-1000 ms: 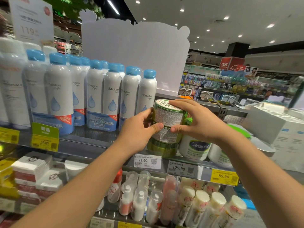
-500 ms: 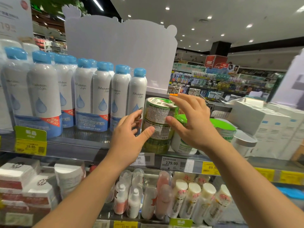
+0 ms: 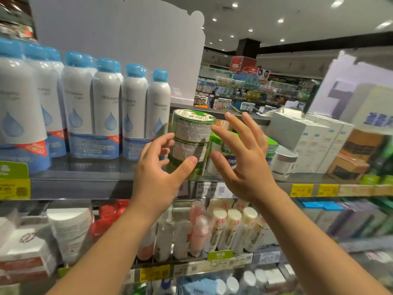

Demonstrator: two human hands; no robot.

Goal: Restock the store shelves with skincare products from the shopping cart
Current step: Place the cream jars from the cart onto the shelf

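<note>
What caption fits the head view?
Both hands, left hand and right hand, open beside stacked green jars on the shelf.

jar stack (image 3: 192,141) base hidden, price tags (image 3: 302,190) blurred

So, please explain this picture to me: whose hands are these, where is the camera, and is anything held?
The camera sits on a person's head and looks forward and down, so the two bare arms are that person's own. They stand at a store shelf. On it is a stack of green jars, with blue-capped spray bottles to its left and white boxes further right. The left hand and the right hand are on either side of the stack with loose fingers. Neither hand holds anything.
</note>
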